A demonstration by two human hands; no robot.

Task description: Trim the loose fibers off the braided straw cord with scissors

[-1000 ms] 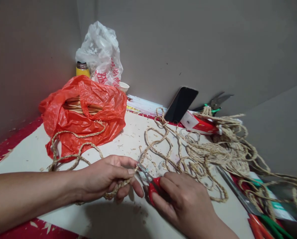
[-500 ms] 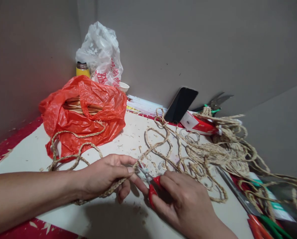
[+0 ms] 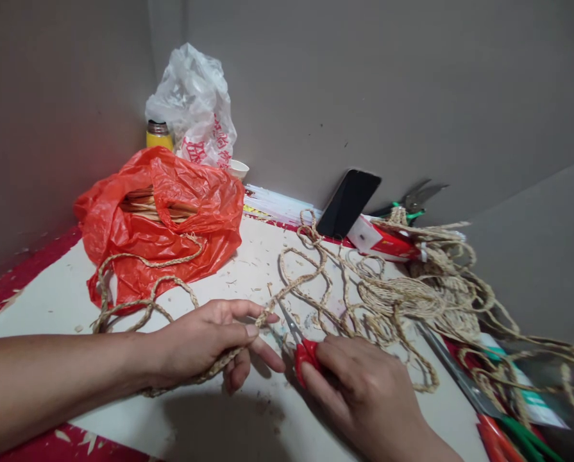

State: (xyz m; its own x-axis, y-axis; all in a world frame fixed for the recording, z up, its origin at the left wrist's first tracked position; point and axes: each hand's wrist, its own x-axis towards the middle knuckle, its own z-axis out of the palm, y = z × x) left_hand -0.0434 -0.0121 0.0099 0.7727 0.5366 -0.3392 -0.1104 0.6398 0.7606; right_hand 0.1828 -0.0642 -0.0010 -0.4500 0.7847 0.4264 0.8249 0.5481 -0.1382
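Note:
My left hand (image 3: 219,337) holds a braided straw rope (image 3: 226,359) between thumb and fingers. The rope runs back under my palm and onward from my fingertips toward the loose loops on the table. A pair of small scissors with red handles (image 3: 306,360) is in my right hand (image 3: 363,385), my fingers closed round the handles. Its metal blades (image 3: 291,324) point up and left, close to the rope just past my left fingertips. Whether they touch the rope I cannot tell.
A red plastic bag (image 3: 200,192) with flat brown strips stands at the left. Coils of straw rope (image 3: 402,295) lie at the right, beside large shears (image 3: 460,369). Behind are a phone (image 3: 348,202), pliers (image 3: 419,196), a clear bag (image 3: 190,90) and a yellow bottle (image 3: 159,136).
The scissors have shifted slightly right, away from my left fingertips, and their handles have come closer together. My left hand keeps its hold on the rope, almost unmoved.

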